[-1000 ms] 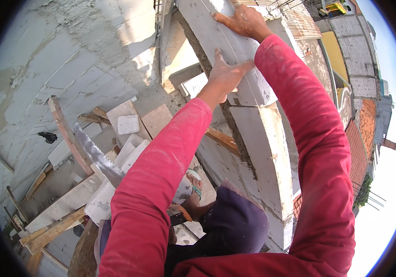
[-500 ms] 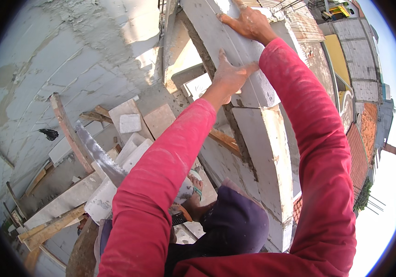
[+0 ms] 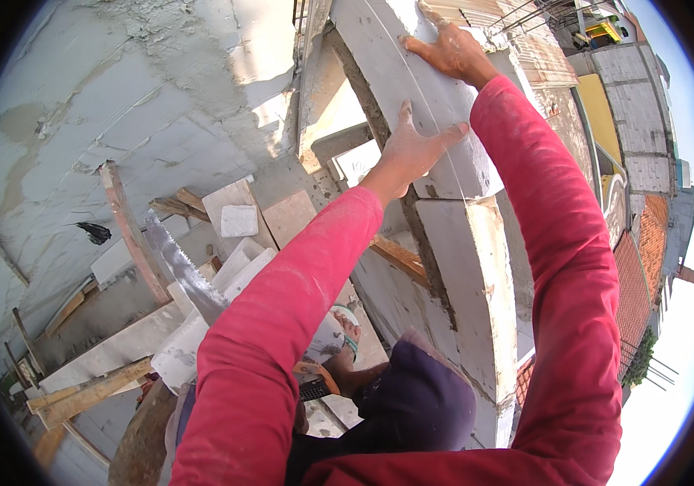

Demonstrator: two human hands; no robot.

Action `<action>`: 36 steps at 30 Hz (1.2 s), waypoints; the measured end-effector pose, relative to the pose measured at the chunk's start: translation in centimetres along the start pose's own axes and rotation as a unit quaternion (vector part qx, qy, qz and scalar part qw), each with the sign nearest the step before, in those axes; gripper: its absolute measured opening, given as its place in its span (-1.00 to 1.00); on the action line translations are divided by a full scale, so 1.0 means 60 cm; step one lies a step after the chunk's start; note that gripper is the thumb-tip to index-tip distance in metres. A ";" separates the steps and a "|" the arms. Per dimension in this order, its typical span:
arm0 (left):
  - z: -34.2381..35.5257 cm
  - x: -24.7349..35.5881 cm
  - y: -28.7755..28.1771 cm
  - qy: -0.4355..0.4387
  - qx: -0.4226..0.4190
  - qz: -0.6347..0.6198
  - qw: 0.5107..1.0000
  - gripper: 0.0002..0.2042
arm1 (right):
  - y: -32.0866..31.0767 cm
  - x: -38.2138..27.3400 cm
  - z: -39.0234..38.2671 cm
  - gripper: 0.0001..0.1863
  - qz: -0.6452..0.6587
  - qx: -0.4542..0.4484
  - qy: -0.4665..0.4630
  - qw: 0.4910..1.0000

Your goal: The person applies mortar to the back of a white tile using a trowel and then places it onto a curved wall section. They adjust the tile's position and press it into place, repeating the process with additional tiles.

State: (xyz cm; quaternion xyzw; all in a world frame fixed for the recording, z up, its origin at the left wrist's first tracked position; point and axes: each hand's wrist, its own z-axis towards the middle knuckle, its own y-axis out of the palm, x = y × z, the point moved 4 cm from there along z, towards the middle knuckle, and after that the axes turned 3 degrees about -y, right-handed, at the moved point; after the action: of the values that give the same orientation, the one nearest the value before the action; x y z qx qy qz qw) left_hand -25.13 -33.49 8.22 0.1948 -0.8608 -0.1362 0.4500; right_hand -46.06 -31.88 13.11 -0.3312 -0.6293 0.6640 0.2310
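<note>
A long white block [image 3: 375, 61] with a thin line along its face lies on mortared blocks [image 3: 460, 267] at upper centre. My left hand [image 3: 416, 150] grips the block's lower part, thumb and forefinger spread across the face, other fingers curled at the near-left edge. Higher up, my right hand [image 3: 456, 53] grips it with fingers splayed over the surface. A hand saw [image 3: 193, 271] with a toothed silver blade lies at lower left, partly hidden by my left forearm; an orange-and-black handle [image 3: 316, 382] shows beside my leg.
Plastered wall [image 3: 96, 97] fills the left. Wooden planks [image 3: 132, 231], loose block pieces [image 3: 239, 220] and boards lie below it. My sandalled foot [image 3: 349, 330] is among them. A drop with tiled roofs [image 3: 630, 283], buildings and rebar [image 3: 525, 16] lies to the right.
My hands, the block and the surroundings appear shifted slightly right and down together in the view. Both hands keep the same grip on the block.
</note>
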 end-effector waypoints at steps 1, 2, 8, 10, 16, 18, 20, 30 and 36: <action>0.000 -0.003 -0.006 0.016 0.002 0.025 1.000 0.28 | -0.003 0.001 -0.001 0.03 0.017 -0.004 0.006 1.000; -0.006 -0.003 -0.012 0.030 0.005 0.050 0.998 0.25 | -0.009 -0.008 -0.004 0.03 0.035 -0.010 0.011 0.999; -0.037 -0.005 -0.047 0.041 0.013 0.198 0.979 0.08 | -0.023 -0.008 -0.007 0.18 0.027 -0.030 0.059 0.997; -0.034 -0.015 -0.076 0.052 0.023 0.219 0.974 0.05 | -0.025 -0.006 -0.003 0.11 0.057 -0.060 0.074 0.994; -0.048 -0.021 -0.136 0.011 0.037 0.232 0.972 -0.05 | -0.025 -0.009 -0.018 -0.04 0.085 -0.036 0.088 0.992; -0.054 -0.017 -0.143 0.004 0.028 0.228 0.973 -0.09 | -0.031 -0.001 -0.013 -0.01 0.088 -0.027 0.087 0.992; -0.066 -0.008 -0.150 0.002 0.030 0.221 0.975 -0.12 | -0.033 0.002 -0.012 0.08 0.090 -0.049 0.090 0.991; -0.066 -0.020 -0.190 0.021 0.051 0.248 0.967 -0.21 | -0.036 0.018 -0.001 0.07 0.105 -0.050 0.092 0.989; -0.069 -0.024 -0.210 0.020 0.043 0.290 0.956 -0.23 | -0.063 0.033 0.023 0.01 0.105 -0.083 0.064 0.989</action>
State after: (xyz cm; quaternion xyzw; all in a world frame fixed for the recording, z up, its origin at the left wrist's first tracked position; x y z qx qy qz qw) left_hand -18.26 -44.27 4.36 -0.0413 -0.8761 0.0410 0.4785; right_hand -48.79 -31.01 16.54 -0.4553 -0.6278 0.6075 0.1718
